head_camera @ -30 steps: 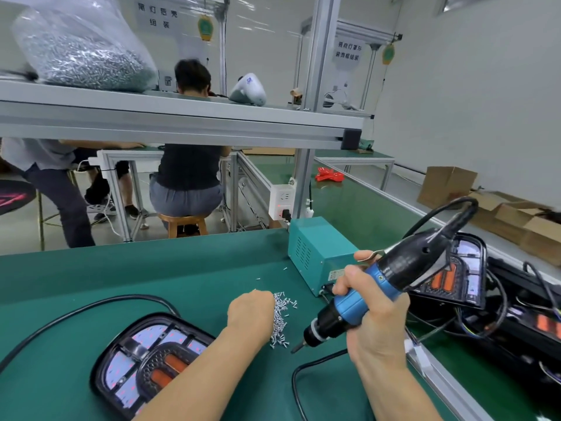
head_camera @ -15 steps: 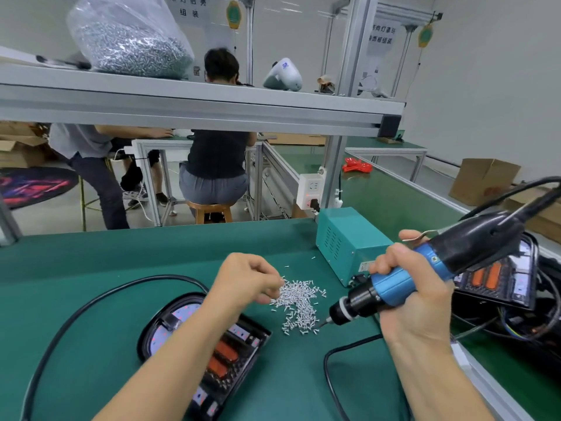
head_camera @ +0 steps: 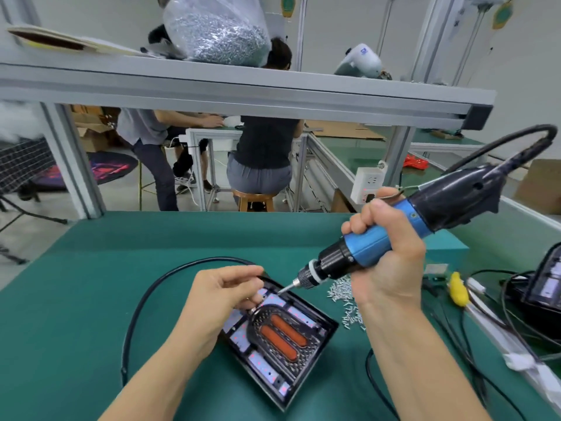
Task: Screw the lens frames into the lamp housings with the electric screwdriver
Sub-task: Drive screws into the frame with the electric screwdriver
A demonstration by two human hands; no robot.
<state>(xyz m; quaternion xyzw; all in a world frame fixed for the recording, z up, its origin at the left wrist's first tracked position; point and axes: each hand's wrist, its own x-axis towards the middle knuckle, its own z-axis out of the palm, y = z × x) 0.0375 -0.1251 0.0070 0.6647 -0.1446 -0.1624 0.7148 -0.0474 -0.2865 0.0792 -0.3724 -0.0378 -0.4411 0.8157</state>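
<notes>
A black lamp housing (head_camera: 315, 350) lies on the green mat in front of me, holding a lens frame (head_camera: 280, 334) with two orange strips. My left hand (head_camera: 221, 296) hovers over the housing's far corner, fingers curled and pinching a small screw; the screw itself is barely visible. My right hand (head_camera: 388, 262) grips the blue and black electric screwdriver (head_camera: 394, 235), tilted down to the left, its bit tip just beside my left fingertips above the housing. A pile of loose screws (head_camera: 343, 293) lies right of the housing, partly behind my right wrist.
A black cable (head_camera: 145, 299) loops left of the housing. More lamp housings (head_camera: 543, 287), wires and a yellow connector (head_camera: 458, 291) crowd the right edge. A shelf (head_camera: 243, 92) overhead carries a bag of screws (head_camera: 218, 28). People sit at benches behind.
My left hand left the screw pile and came over the housing's far corner with a screw. The screwdriver tip swung from the pile to the housing. The view tilted downward and shifted left.
</notes>
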